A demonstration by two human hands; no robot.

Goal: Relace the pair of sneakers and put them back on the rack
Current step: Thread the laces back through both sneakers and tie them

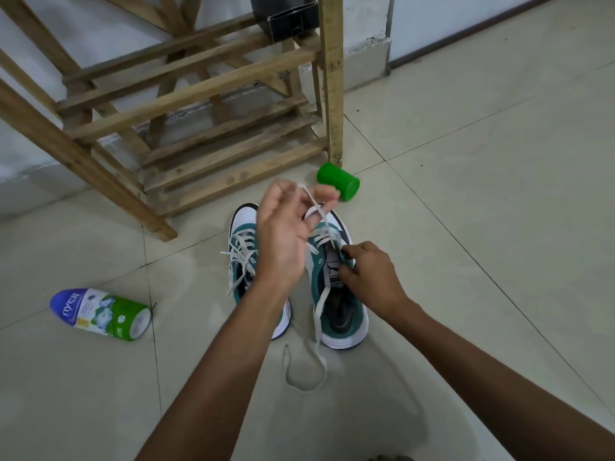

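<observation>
Just before the wooden rack (186,104), both sneakers (336,277) stand on the floor while the left hand (283,234) lifts the lace (316,207) and the right hand (366,274) apparently pinches it at an eyelet.

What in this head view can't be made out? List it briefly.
- Toe and middle lacing of the right teal-and-white sneaker: covered by the left hand.
- The eyelet being worked: under the right hand and its grip.
- Upper shelves of the wooden slatted rack: cut off by the top edge.
- Small print on the fallen powder bottle: too small.
</observation>
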